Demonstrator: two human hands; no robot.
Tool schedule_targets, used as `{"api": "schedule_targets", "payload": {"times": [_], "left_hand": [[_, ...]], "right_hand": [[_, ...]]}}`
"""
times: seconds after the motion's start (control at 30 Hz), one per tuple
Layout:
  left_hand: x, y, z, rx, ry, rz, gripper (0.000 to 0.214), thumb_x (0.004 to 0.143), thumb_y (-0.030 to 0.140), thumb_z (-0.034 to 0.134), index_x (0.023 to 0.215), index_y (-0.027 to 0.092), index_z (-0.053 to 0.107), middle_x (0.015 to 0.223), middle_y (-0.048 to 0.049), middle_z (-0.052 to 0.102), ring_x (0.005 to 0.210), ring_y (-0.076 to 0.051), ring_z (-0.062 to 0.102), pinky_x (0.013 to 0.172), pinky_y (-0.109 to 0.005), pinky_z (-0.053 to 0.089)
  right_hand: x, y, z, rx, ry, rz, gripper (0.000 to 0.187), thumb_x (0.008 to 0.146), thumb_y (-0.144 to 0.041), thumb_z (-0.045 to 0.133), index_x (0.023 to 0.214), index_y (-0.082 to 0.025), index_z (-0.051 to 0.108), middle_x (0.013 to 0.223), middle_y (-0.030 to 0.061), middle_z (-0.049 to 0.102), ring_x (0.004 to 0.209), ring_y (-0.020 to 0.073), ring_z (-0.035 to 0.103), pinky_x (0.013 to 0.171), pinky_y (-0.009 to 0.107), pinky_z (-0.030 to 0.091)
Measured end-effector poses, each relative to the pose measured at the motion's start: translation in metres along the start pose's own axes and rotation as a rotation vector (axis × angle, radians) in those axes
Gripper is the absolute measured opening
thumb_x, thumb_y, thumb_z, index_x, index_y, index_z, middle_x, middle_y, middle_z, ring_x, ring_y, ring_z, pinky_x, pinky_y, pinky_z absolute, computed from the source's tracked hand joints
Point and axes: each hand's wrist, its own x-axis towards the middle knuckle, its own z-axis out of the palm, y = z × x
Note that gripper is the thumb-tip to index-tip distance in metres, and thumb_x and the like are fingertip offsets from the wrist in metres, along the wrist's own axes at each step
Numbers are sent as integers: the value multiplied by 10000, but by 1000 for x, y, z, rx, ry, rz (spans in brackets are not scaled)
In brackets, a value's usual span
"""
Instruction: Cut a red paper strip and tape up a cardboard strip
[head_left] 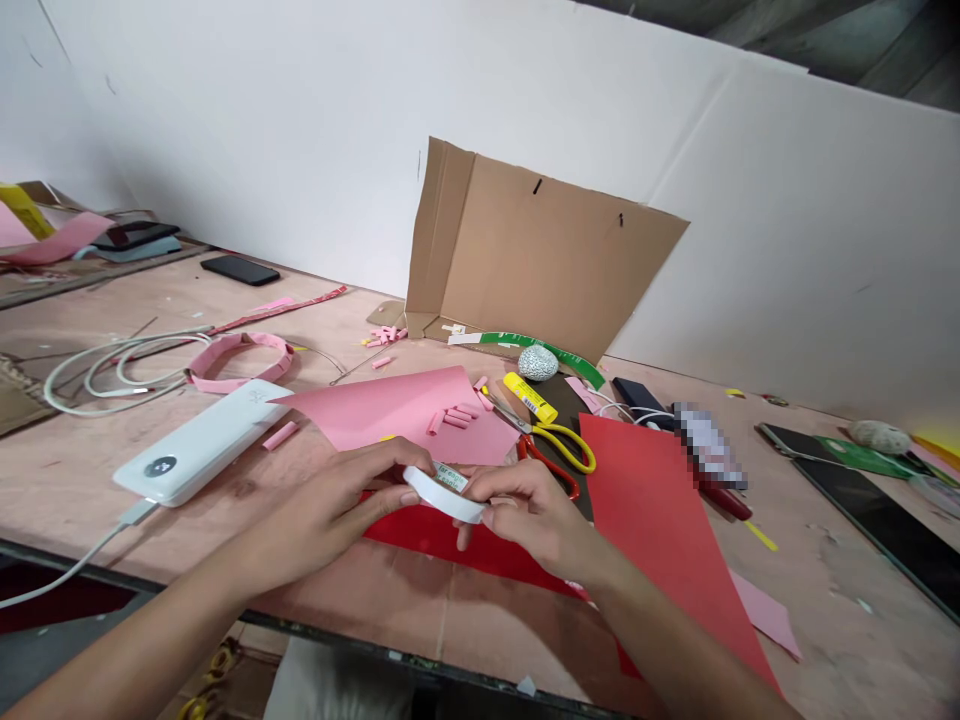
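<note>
A narrow roll of white tape (pixel 444 497) with printed lettering on its inner side is held between both hands above the table's front part. My left hand (pixel 352 500) pinches its left end between thumb and fingers. At the right end my right hand (pixel 529 510) grips it, fingers curled and partly hidden. Under the hands lie a pink paper sheet (pixel 390 405) and red paper (pixel 660 520). Small rolled pink paper tubes (pixel 457 415) rest on the pink sheet. Scissors (pixel 562 445) with yellow and red handles and a yellow glue stick (pixel 530 397) lie just beyond my right hand.
A white power bank (pixel 199 445) with a cable lies at left, near a pink paper ring (pixel 240 362). Bent cardboard (pixel 555 260) stands at the back beside a patterned round object (pixel 538 363). Phones (pixel 240 270) lie at far left and a dark flat device (pixel 885 520) at right.
</note>
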Motion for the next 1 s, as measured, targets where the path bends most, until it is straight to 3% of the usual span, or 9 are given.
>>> {"api": "schedule_targets", "payload": {"times": [0.13, 0.23, 0.33, 0.53, 0.6, 0.73, 0.83, 0.9, 1.0], "left_hand": [[0, 0, 0, 7, 10, 1, 202, 1075, 368, 476, 1222, 301, 598, 1218, 14, 681, 1149, -155, 626, 986, -230, 463], [0, 0, 0, 5, 17, 10, 199, 1073, 362, 483, 1219, 300, 603, 1214, 13, 685, 1145, -155, 630, 984, -229, 464], [0, 2, -1, 1, 22, 10, 200, 1069, 358, 490, 1215, 288, 608, 1203, 3, 689, 1136, -162, 635, 980, -234, 468], [1, 5, 0, 0, 36, 2, 216, 1064, 376, 499, 1215, 274, 614, 1206, -4, 693, 1130, -169, 638, 989, -244, 468], [1, 5, -1, -2, 42, -12, 224, 1066, 387, 493, 1221, 280, 613, 1207, 2, 693, 1133, -166, 636, 993, -238, 463], [1, 7, -4, -28, 65, -34, 235, 1065, 419, 487, 1208, 290, 622, 1170, 6, 698, 1115, -171, 637, 970, -237, 476], [1, 9, -4, -84, 87, -52, 259, 1060, 453, 486, 1203, 290, 628, 1120, 1, 701, 1050, -173, 657, 930, -246, 502], [1, 9, -3, -109, 82, -75, 284, 1061, 464, 477, 1242, 301, 622, 1102, 0, 707, 1042, -176, 667, 930, -254, 508], [2, 6, -2, -115, 135, -133, 360, 1041, 479, 519, 1370, 337, 556, 1087, 1, 725, 1039, -186, 682, 925, -270, 520]], "right_hand": [[-1, -2, -2, 76, -59, -27, 355, 739, -75, 483, 835, -180, 808, 892, 60, 774, 986, 248, 690, 1029, 375, 457], [-1, -4, -4, 131, -107, -56, 273, 811, -127, 536, 897, -154, 794, 963, 85, 753, 1034, 256, 661, 1006, 373, 457], [-1, -3, -3, 108, -76, -13, 189, 871, -199, 588, 892, -145, 769, 944, 94, 734, 1045, 277, 656, 986, 387, 458], [-2, -2, -1, 80, -48, 40, 241, 735, -84, 542, 816, -186, 746, 895, 58, 753, 1040, 276, 654, 1024, 393, 439], [-2, -3, -4, 140, -108, -10, 308, 743, -89, 546, 922, -185, 776, 939, 56, 762, 1072, 271, 645, 1084, 409, 406], [-2, -8, -12, 228, -233, -59, 386, 891, -220, 609, 1243, -157, 755, 1079, 108, 758, 1186, 298, 622, 1127, 451, 386], [-2, -12, -15, 291, -320, -50, 439, 909, -363, 699, 1297, -159, 725, 1183, 140, 730, 1270, 320, 588, 1148, 472, 382], [-2, -13, -16, 259, -293, -34, 367, 903, -379, 740, 1212, -181, 754, 1141, 120, 739, 1232, 292, 613, 1124, 440, 417], [-1, -13, -16, 103, -89, -22, 196, 940, -366, 717, 988, -186, 778, 948, 69, 760, 968, 207, 695, 938, 335, 528]]}}
